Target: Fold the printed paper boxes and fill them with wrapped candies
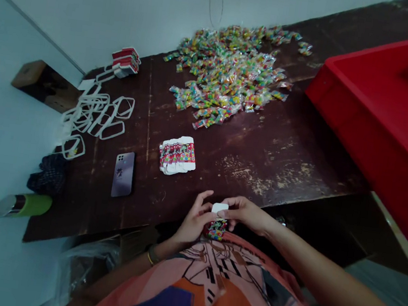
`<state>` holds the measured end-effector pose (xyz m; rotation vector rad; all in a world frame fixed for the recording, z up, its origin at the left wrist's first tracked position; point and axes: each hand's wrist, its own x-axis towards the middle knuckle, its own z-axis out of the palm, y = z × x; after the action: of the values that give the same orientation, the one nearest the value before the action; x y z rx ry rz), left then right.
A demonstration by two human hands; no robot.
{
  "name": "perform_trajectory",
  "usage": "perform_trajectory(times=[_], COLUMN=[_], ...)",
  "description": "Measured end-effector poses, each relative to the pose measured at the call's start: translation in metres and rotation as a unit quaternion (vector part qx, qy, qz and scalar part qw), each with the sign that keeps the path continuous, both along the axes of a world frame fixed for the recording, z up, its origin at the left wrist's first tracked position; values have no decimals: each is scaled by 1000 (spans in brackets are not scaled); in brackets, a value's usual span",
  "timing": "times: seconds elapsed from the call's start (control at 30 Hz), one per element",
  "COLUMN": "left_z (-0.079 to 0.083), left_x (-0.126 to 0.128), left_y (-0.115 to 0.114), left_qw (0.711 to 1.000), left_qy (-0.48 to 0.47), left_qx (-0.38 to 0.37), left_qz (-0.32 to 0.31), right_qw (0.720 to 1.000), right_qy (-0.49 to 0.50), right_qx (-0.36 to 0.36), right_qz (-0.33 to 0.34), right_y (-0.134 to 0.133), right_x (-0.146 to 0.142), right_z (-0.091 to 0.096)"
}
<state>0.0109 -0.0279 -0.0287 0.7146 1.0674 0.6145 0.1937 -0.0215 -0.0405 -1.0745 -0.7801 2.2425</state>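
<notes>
Close to my body, at the table's front edge, both hands hold one small printed carton (216,229) with a white flap at its top. My left hand (195,219) grips its left side, thumb on the front, with the index finger raised. On the right side, my right hand (243,213) pinches the carton near the white flap. Whether anything is inside the carton is hidden. Just beyond my hands lies a fanned stack of flat printed cartons (177,156). Farther back spreads a large heap of wrapped colourful candies (233,74).
A red tray (373,125) stands at the right. Toward the left lie a phone (123,174), white frame-like pieces (105,120), a red-and-white stack (126,61), a brown box (47,84), dark cloth (49,173) and a green bottle (33,205).
</notes>
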Motion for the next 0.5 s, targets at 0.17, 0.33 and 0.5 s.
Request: perform_trajectory(times=[0.17, 0.33, 0.5], left_z=[-6, -10, -16], left_x=[3, 2, -2], left_y=[3, 1, -4], left_qw=[989, 980, 978], left_qy=[-81, -111, -134], left_qx=[-125, -162, -155], left_qz=[25, -16, -34], right_qw=[997, 976, 952], right_qy=[-23, -79, -161], right_qx=[50, 193, 261], right_qz=[47, 58, -8], right_y=[6, 4, -2], right_x=[-1, -2, -6], right_z=[4, 6, 5])
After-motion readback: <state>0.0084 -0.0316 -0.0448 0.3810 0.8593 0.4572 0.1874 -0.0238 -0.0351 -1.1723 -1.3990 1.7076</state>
